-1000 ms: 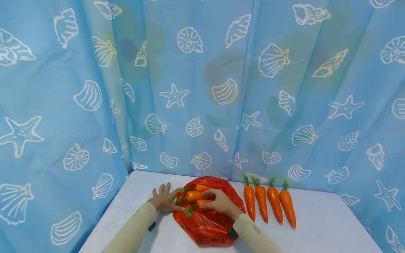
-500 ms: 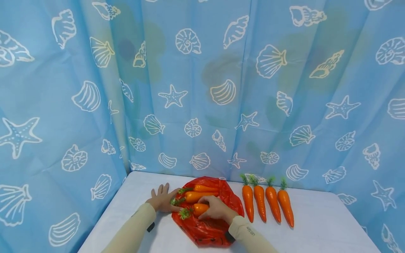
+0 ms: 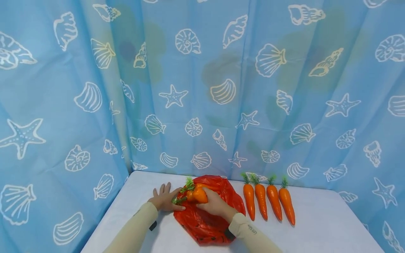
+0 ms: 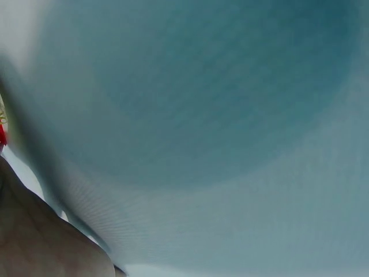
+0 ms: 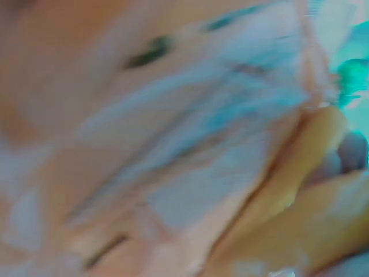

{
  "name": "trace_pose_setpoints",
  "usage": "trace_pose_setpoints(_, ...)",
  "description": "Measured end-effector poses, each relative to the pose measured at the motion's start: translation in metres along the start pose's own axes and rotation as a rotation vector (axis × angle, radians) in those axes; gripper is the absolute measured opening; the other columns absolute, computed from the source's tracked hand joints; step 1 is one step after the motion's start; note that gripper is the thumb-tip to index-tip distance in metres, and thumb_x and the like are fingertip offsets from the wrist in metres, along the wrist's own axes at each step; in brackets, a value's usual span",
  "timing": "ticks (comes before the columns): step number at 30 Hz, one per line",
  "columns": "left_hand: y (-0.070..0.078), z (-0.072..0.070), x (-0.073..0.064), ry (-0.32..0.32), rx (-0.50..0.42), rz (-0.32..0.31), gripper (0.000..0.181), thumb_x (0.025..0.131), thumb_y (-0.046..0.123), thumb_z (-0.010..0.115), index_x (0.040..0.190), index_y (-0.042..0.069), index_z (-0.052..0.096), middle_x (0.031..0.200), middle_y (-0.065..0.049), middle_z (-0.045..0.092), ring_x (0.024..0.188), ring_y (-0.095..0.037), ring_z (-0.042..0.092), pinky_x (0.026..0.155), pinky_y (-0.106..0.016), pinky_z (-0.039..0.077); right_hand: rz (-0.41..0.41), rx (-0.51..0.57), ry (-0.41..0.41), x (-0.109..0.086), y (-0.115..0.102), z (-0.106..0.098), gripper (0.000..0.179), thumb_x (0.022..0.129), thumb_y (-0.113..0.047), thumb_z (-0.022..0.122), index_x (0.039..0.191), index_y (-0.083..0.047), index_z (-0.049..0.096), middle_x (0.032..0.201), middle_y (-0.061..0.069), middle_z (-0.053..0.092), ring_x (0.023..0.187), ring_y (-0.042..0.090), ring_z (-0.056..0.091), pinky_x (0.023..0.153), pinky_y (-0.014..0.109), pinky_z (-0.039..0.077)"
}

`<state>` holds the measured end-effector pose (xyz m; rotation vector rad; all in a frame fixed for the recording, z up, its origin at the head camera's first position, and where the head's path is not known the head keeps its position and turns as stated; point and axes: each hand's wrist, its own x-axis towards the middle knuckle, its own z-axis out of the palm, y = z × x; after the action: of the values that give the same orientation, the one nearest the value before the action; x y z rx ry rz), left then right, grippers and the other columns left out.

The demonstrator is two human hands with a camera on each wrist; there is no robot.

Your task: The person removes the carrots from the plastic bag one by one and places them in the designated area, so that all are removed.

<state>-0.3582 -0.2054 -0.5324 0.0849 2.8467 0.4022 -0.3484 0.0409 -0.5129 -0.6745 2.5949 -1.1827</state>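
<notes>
In the head view a red plastic bag (image 3: 205, 228) lies spread on the white table. My right hand (image 3: 215, 203) grips an orange carrot (image 3: 200, 195), its leafy green top pointing up and away from me. Behind and beneath it, other carrots (image 3: 202, 185) in the bag are partly covered by this one and by the fingers. My left hand (image 3: 166, 199) rests at the bag's left edge, fingers spread straight on the table and thumb over the red plastic. The left wrist view catches only the side of that hand; the right wrist view is blurred by the bag's film.
Several carrots (image 3: 273, 202) stand in a neat row to the right of the bag, green tops toward the back. A blue curtain (image 3: 202, 105) with white shell prints hangs behind and to the left of the white table (image 3: 322, 225).
My right hand has drawn the nearest carrot out leftward, then carried it up and back over the others, its green top swinging from left to upward. The left hand stays in place.
</notes>
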Motion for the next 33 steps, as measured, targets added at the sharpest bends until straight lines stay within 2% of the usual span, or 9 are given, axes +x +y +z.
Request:
trace_pose_setpoints(6, -0.001, 0.002, 0.002, 0.012, 0.018, -0.003, 0.092, 0.073, 0.071, 0.070, 0.151, 0.033, 0.038, 0.163, -0.021, 0.019, 0.148, -0.049, 0.013, 0.116, -0.072, 0.006, -0.127, 0.031, 0.136, 0.001, -0.024, -0.012, 0.061, 0.095, -0.020, 0.068, 0.146, -0.013, 0.034, 0.131, 0.008, 0.057, 0.113, 0.026, 0.060, 0.097, 0.046, 0.055)
trace_pose_setpoints(9, -0.001, 0.001, 0.003, 0.010, 0.011, -0.001, 0.094, 0.072, 0.072, 0.071, 0.151, 0.033, 0.038, 0.163, -0.021, 0.018, 0.148, -0.049, 0.012, 0.115, -0.073, 0.005, -0.140, 0.034, 0.186, -0.002, -0.034, -0.020, 0.068, 0.097, -0.021, 0.065, 0.152, -0.014, 0.025, 0.132, 0.009, 0.056, 0.112, 0.025, 0.060, 0.095, 0.043, 0.056)
trace_pose_setpoints(10, -0.001, 0.001, 0.003, 0.008, 0.009, -0.001, 0.094, 0.072, 0.072, 0.071, 0.151, 0.033, 0.038, 0.163, -0.021, 0.018, 0.148, -0.049, 0.012, 0.115, -0.073, 0.005, -0.137, 0.050, 0.189, -0.003, -0.036, -0.023, 0.070, 0.097, -0.022, 0.065, 0.153, -0.014, 0.023, 0.131, 0.010, 0.056, 0.108, 0.025, 0.062, 0.090, 0.042, 0.058)
trace_pose_setpoints(12, -0.001, 0.002, 0.004, 0.001, 0.007, -0.004, 0.094, 0.073, 0.071, 0.071, 0.152, 0.034, 0.037, 0.164, -0.020, 0.016, 0.149, -0.048, 0.011, 0.116, -0.072, 0.003, -0.133, 0.076, 0.182, -0.007, -0.037, -0.028, 0.073, 0.098, -0.025, 0.063, 0.155, -0.017, 0.019, 0.127, 0.011, 0.057, 0.100, 0.025, 0.064, 0.083, 0.037, 0.060)
trace_pose_setpoints(16, -0.004, 0.007, 0.008, 0.005, -0.015, -0.003, 0.095, 0.072, 0.071, 0.071, 0.152, 0.033, 0.037, 0.165, -0.019, 0.015, 0.149, -0.048, 0.008, 0.117, -0.071, 0.000, -0.109, 0.146, 0.107, -0.012, -0.038, -0.036, 0.076, 0.099, -0.033, 0.060, 0.157, -0.021, 0.012, 0.116, 0.012, 0.057, 0.078, 0.027, 0.063, 0.067, 0.030, 0.058)
trace_pose_setpoints(20, -0.007, 0.008, 0.009, 0.012, -0.035, -0.008, 0.097, 0.070, 0.071, 0.072, 0.152, 0.034, 0.037, 0.165, -0.018, 0.014, 0.150, -0.047, 0.006, 0.117, -0.070, -0.003, -0.084, 0.177, 0.068, -0.013, -0.036, -0.041, 0.075, 0.099, -0.035, 0.059, 0.156, -0.024, 0.012, 0.107, 0.012, 0.057, 0.060, 0.023, 0.058, 0.059, 0.031, 0.056)
trace_pose_setpoints(23, -0.006, 0.001, 0.002, 0.014, -0.046, -0.013, 0.096, 0.070, 0.070, 0.073, 0.151, 0.033, 0.038, 0.165, -0.018, 0.015, 0.149, -0.048, 0.007, 0.117, -0.070, -0.002, -0.076, 0.214, 0.072, -0.012, -0.034, -0.043, 0.073, 0.099, -0.036, 0.060, 0.155, -0.027, 0.015, 0.101, 0.014, 0.057, 0.051, 0.020, 0.053, 0.053, 0.031, 0.054)
trace_pose_setpoints(30, -0.013, 0.000, 0.001, -0.004, -0.033, 0.005, 0.097, 0.068, 0.074, 0.072, 0.151, 0.034, 0.040, 0.164, -0.018, 0.016, 0.149, -0.047, 0.008, 0.116, -0.071, 0.001, -0.046, 0.240, 0.093, -0.016, -0.026, -0.042, 0.070, 0.099, -0.037, 0.060, 0.153, -0.030, 0.017, 0.103, 0.013, 0.054, 0.056, 0.016, 0.051, 0.057, 0.027, 0.054)
trace_pose_setpoints(33, -0.015, -0.003, -0.002, -0.006, -0.020, 0.021, 0.096, 0.069, 0.073, 0.073, 0.150, 0.034, 0.041, 0.165, -0.013, 0.020, 0.150, -0.043, 0.013, 0.118, -0.069, 0.006, -0.031, 0.277, 0.098, -0.023, -0.028, -0.041, 0.069, 0.099, -0.034, 0.060, 0.153, -0.030, 0.017, 0.097, 0.013, 0.053, 0.050, 0.017, 0.048, 0.052, 0.029, 0.052)
